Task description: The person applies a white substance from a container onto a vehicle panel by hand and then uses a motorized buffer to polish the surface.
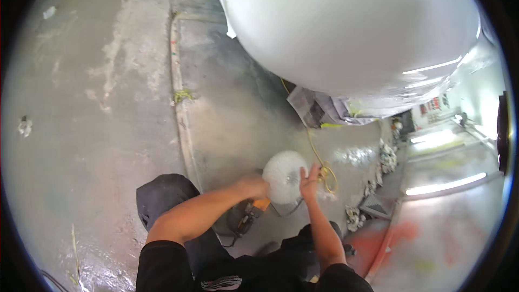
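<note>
A round white fluffy polishing pad (284,176) faces up in front of my knees, on an orange and black polisher (250,217). My left hand (253,187), slightly blurred, is closed at the pad's left edge, on the polisher's head; the fingertips are hidden. At the pad's right edge is my right hand (308,185), with fingers and thumb stretched apart and nothing held in them. Whether it touches the pad's fibres is hard to see. A dark cord (292,211) curves below the pad.
Ahead looms a large, smooth white curved body (351,21) with plastic sheeting along its lower edge. A yellow hose (328,178) lies coiled beside my right hand. A pale raised strip (181,113) crosses the concrete floor. Crumpled material (387,157) lines the right wall.
</note>
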A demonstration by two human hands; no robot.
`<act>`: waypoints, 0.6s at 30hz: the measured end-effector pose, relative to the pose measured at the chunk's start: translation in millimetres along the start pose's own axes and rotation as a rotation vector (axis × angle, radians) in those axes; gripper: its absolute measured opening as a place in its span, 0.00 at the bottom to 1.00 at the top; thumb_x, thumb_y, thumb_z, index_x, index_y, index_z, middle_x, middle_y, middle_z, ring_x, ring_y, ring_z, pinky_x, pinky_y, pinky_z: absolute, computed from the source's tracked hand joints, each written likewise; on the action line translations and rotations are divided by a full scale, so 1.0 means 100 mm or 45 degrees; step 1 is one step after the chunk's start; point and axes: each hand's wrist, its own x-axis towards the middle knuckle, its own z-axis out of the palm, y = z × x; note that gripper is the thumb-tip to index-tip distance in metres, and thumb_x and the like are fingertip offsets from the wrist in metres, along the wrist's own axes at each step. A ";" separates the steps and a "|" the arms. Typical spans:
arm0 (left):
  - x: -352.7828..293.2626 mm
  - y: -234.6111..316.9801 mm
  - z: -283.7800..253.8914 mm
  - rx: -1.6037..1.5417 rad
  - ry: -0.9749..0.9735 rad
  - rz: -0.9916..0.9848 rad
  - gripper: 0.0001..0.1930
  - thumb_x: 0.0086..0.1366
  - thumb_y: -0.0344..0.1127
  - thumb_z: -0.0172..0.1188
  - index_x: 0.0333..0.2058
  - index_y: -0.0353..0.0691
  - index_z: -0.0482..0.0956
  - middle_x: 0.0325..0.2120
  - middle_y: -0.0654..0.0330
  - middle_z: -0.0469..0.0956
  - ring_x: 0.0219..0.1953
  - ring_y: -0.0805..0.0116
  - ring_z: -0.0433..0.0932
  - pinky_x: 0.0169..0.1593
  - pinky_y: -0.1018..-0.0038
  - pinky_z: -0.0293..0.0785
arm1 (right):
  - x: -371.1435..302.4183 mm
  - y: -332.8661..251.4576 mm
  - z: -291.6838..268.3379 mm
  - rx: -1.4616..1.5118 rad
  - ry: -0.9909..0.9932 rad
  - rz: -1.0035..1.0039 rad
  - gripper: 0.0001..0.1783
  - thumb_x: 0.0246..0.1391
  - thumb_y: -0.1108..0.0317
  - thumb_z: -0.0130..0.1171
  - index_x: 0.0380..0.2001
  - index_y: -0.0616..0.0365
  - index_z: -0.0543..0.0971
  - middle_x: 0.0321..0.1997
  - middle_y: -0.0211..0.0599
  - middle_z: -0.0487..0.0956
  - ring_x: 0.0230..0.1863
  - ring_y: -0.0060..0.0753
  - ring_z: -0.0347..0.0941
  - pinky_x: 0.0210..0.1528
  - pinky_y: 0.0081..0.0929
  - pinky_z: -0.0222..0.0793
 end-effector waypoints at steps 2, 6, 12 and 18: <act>-0.06 -0.08 -0.03 -0.100 -0.038 -0.107 0.11 0.60 0.38 0.59 0.35 0.38 0.86 0.38 0.49 0.85 0.44 0.50 0.84 0.48 0.56 0.80 | -0.14 -0.05 0.18 -0.127 -0.076 0.051 0.39 0.67 0.55 0.55 0.70 0.70 0.58 0.72 0.60 0.62 0.73 0.55 0.58 0.73 0.41 0.53; 0.14 -0.27 0.08 -0.089 0.075 0.040 0.13 0.61 0.39 0.61 0.40 0.38 0.84 0.39 0.47 0.84 0.46 0.50 0.83 0.50 0.57 0.79 | 0.17 -0.11 -0.16 0.465 -0.095 0.317 0.38 0.67 0.50 0.56 0.68 0.68 0.61 0.61 0.55 0.74 0.57 0.45 0.76 0.58 0.35 0.72; 0.80 -0.64 0.39 -0.372 0.469 -0.204 0.33 0.60 0.43 0.64 0.62 0.41 0.66 0.47 0.41 0.80 0.52 0.46 0.80 0.55 0.55 0.76 | 0.36 -0.76 -0.92 0.831 -0.260 0.483 0.35 0.68 0.51 0.54 0.67 0.66 0.64 0.54 0.50 0.79 0.46 0.41 0.82 0.46 0.31 0.80; 0.97 -0.37 0.84 -0.844 0.632 -0.383 0.42 0.59 0.39 0.63 0.70 0.43 0.53 0.47 0.36 0.78 0.50 0.41 0.79 0.54 0.52 0.75 | -0.37 -0.46 -1.02 0.705 -0.241 0.763 0.31 0.68 0.53 0.53 0.64 0.68 0.67 0.51 0.51 0.80 0.43 0.43 0.83 0.44 0.35 0.81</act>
